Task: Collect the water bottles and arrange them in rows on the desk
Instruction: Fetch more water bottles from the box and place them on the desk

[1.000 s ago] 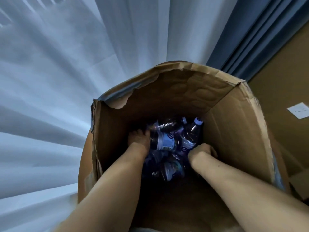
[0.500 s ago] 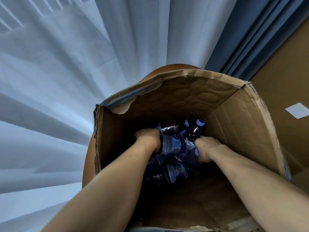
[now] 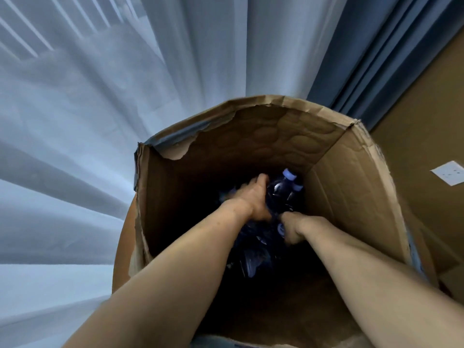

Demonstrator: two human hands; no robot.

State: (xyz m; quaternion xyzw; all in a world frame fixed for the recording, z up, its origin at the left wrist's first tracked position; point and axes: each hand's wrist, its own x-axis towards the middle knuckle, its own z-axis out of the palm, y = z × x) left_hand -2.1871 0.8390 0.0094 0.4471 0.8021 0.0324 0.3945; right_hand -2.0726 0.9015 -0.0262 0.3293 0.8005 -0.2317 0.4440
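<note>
Left hand [image 3: 251,199] slid over bottles [image 3: 277,194] (right hand [image 3: 291,228] grips one).

Single head view, steeply downward, close over open cardboard box [image 3: 351,197].

sheer white curtain [image 3: 100,126] fills left and top, daylight coming through, window bars [image 3: 30,38] faint top left. dark blue drape [image 3: 371,61] hangs just right of it. tan wall [image 3: 426,116] far right with white socket plate [image 3: 448,176].

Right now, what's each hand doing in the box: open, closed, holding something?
Left hand: on the bottles, grip cannot be told.
Right hand: fingers curled round a bottle.
</note>
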